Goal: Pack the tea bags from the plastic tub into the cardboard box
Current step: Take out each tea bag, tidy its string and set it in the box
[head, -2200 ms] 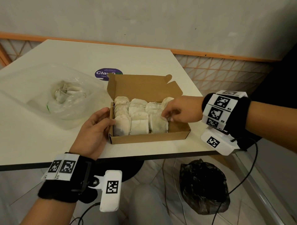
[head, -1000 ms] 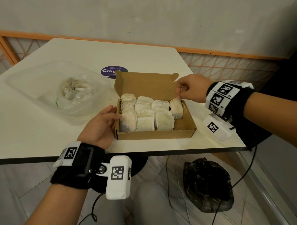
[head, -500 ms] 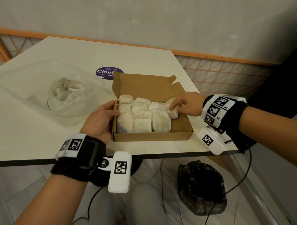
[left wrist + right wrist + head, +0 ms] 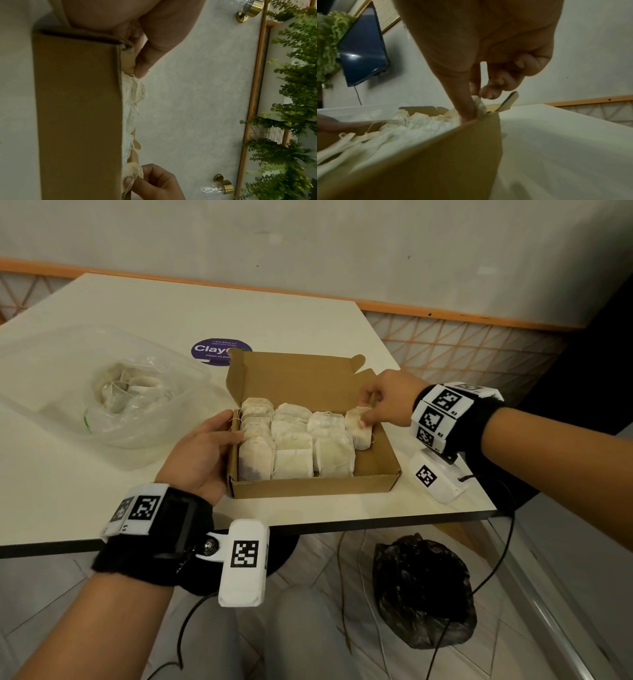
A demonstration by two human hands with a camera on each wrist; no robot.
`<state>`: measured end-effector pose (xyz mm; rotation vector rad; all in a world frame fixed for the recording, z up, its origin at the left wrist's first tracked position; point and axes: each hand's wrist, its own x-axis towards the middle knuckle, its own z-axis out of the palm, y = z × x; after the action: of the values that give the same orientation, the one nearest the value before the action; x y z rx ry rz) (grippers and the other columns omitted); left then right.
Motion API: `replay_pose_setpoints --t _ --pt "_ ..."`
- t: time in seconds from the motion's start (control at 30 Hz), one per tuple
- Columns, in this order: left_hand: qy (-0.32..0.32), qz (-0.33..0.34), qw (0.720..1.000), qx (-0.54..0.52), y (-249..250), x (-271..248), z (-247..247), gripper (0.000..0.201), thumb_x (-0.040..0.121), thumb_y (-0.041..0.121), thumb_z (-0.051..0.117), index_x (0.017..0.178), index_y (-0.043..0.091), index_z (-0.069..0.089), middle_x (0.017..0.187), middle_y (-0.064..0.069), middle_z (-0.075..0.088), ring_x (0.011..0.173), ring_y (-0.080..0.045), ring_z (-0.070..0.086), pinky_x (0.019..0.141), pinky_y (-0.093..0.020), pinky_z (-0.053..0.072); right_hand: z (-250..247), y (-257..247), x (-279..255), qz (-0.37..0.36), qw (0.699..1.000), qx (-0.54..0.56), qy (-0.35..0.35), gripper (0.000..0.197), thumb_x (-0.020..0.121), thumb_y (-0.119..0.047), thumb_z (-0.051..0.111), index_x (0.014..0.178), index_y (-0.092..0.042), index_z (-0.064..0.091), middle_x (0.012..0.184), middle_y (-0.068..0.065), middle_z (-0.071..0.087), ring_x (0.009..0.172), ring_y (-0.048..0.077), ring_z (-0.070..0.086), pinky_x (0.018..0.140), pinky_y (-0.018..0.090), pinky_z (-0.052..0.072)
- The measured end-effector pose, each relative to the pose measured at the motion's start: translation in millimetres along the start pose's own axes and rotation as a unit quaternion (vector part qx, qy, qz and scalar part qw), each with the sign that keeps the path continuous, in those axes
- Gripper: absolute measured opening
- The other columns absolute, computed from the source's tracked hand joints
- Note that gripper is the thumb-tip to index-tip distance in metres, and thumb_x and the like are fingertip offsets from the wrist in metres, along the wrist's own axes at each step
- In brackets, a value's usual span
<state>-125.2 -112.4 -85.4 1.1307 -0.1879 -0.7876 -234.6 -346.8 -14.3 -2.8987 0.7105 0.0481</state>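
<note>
I'm seeing bare forearms, black wristbands point(image 4: 161, 535) carrying white square-code tags, white camera pods point(image 4: 244, 561) below, black cables trailing lower frame.

Cardboard box point(image 4: 310, 486) sits near the tabletop's point(image 4: 281, 316) front edge, tea bags point(image 4: 294, 436) inside, plastic tub point(image 4: 44, 392) to its left.

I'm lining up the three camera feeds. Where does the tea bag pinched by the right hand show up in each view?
Head: the tea bag stands right of centre, at the far right end of the rows in the cardboard box.
Left wrist: tea bag at the bottom, beside the box wall, the right hand pinching it.
Right wrist: tea bag at centre, under the fingertips.
Shared landmark: the box's brown wall, visible in all three.
</note>
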Motion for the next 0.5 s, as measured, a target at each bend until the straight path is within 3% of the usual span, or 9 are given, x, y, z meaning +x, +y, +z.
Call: replay_pose_setpoints --t 0.07,0.17,0.27,0.33,0.5 --pt "-0.003 0.001 1.0 0.002 0.9 -0.2 -1.0 0.043 0.091 -0.008 0.039 0.127 0.007 0.056 0.097 -0.002 0.069 0.081 -0.015 0.069 0.063 -0.026 0.058 -5.4 -1.2 -3.8 -0.006 1.0 -0.011 -0.017 0.026 0.076 -0.03 0.073 0.095 -0.013 0.066 0.068 -0.013 0.045 0.067 0.01 0.045 0.054 0.019 0.031" --pt "-0.002 0.005 1.0 0.007 1.1 0.6 -1.4 0.041 0.091 -0.008 0.039 0.123 0.009 0.058 0.096 -0.003 0.069 0.083 -0.017 0.068 0.065 -0.026 0.059 -27.3 -4.4 -13.3 -0.004 0.997 -0.004 -0.077 0.017 0.077 -0.031 0.073 0.087 -0.02 0.065 0.063 -0.012 0.047 0.061 0.004 0.042 0.056 0.019 0.03" --pt "-0.006 0.006 1.0 0.01 0.3 0.8 -0.7 0.038 0.091 -0.009 0.037 0.114 0.01 0.061 0.087 0.0 0.071 0.081 -0.016 0.069 0.066 -0.027 0.059 -36.4 -4.7 -18.6 0.006 0.991 -0.004 -0.134 0.017 0.075 -0.031 0.075 0.086 -0.021 0.068 0.06 -0.012 0.05 0.06 0.004 0.043 0.058 0.018 0.031" --pt "-0.011 0.007 1.0 0.009 0.3 0.0 0.3 0.038 0.091 -0.009 0.037 0.111 0.011 0.062 0.085 0.001 0.072 0.077 -0.014 0.071 0.062 -0.025 0.058 -27.8 -4.2 -15.4 0.015 0.991 -0.002 -0.134 0.017 0.073 -0.03 0.076 0.085 -0.021 0.068 0.06 -0.014 0.05 0.061 0.003 0.043 0.057 0.018 0.03" --pt "-0.004 0.007 1.0 0.006 -0.2 0.8 -1.4 0.041 0.091 -0.007 0.038 0.121 0.01 0.059 0.105 -0.005 0.068 0.086 -0.017 0.069 0.068 -0.028 0.059 -5.4 0.0 2.3 0.032 0.996 0.011 -0.078 0.026 0.072 -0.028 0.077 0.094 -0.016 0.07 0.064 -0.014 0.05 0.064 0.003 0.045 0.056 0.017 0.032"
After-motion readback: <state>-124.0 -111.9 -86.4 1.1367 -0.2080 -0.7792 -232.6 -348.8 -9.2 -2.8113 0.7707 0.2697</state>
